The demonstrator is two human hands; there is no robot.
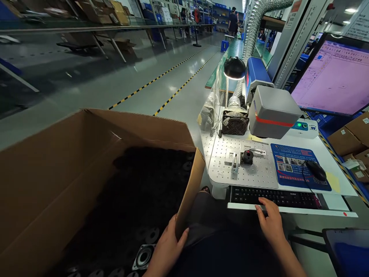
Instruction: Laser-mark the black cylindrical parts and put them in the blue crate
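My left hand [168, 246] grips the near side wall of a large cardboard box [192, 181], thumb outside and fingers inside. Dark round parts lie in the box, with a square metal-framed part [143, 256] beside my left hand. My right hand [268, 218] is at the front edge of the keyboard tray, fingers apart, fingertips at the black keyboard [276, 195]. A small black round part [247, 157] with a red dot on it sits against metal stops on the perforated plate [219, 169], under the grey machine head [273, 111].
A mouse [316, 170] lies on a blue mat [296, 165]. Behind are a fan [235, 123], a lamp [234, 68], a flexible duct and a monitor [334, 77]. A chair stands at lower right. One person [233, 21] stands far back.
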